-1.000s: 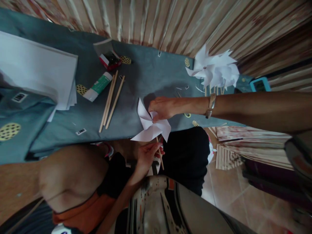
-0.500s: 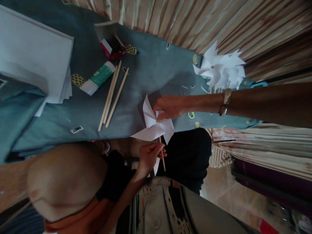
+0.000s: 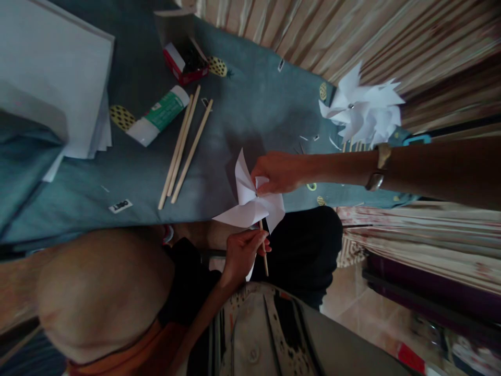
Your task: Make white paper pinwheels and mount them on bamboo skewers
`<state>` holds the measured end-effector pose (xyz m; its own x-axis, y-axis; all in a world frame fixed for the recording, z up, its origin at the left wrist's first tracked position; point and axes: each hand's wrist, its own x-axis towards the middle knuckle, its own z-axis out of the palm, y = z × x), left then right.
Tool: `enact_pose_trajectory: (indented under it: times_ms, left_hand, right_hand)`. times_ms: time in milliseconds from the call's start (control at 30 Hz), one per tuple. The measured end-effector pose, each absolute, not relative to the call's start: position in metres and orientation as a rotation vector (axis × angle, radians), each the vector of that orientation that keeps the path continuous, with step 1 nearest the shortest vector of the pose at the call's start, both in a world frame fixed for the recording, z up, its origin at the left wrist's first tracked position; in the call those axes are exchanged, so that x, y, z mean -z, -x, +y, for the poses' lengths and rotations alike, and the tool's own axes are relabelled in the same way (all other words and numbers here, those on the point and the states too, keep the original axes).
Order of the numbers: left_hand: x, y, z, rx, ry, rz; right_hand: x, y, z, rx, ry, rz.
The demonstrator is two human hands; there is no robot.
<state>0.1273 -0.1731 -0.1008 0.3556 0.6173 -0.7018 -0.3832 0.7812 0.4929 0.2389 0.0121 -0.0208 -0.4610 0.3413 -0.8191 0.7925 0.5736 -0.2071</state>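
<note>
A white paper pinwheel (image 3: 250, 213) with curled blades is held near the table's front edge. My left hand (image 3: 243, 253) is closed round its wooden stick (image 3: 265, 261), below the blades. On the pinwheel, my right hand (image 3: 279, 171) reaches in from the right and pinches a blade by the pin at the centre; its fingertips are partly hidden by the paper. A piece of white paper shows behind my left hand. Beyond my right forearm stand several finished-looking white pinwheels (image 3: 354, 107), bunched together on their sticks. Scissors (image 3: 311, 186) lie partly hidden under that forearm.
Three loose wooden sticks (image 3: 191, 151) lie on the green cloth (image 3: 258, 89). Near them are a green-and-white glue stick (image 3: 159, 116) and an open red box (image 3: 186, 62) of small dark items. White paper sheets (image 3: 50, 73) are stacked at left. Pleated curtains (image 3: 313, 31) hang behind.
The view has shifted slightly, so the things on the table appear moved. Both hands keep their hold on the pinwheel, which has hardly changed its pose.
</note>
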Motion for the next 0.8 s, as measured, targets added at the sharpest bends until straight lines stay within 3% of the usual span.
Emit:
enact_pose_trajectory:
  times_ms: [800]
  left_hand:
    - [0.1077, -0.1308, -0.1758, -0.667, -0.255, 0.998]
  right_hand:
    - [0.0203, -0.2392, 0.0050, 0.747, -0.999, 2.028]
